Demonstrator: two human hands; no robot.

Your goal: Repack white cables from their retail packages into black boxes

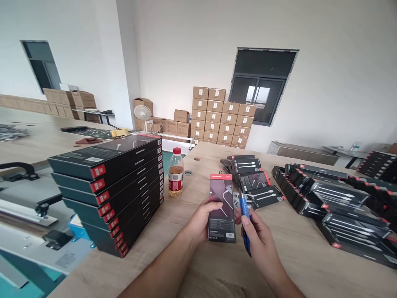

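My left hand (201, 221) grips a slim black cable box (222, 209) with a red top edge, the thumb lying across its printed face. The box is held upright over the wooden table. In my right hand (256, 231) is a blue utility knife (245, 213), its tip pointing up and away, close beside the box's right side. Just behind the knife lie a loose white cable (238, 200) and several black cable boxes (256, 182) in a loose heap.
A tall stack of black boxes (133, 194) stands on the left, with a bottle (175, 174) beside it. Rows of cable boxes (338, 198) cover the table (198, 269) on the right. At the far left is a metal machine (27, 203). Cartons (214, 116) are piled against the wall.
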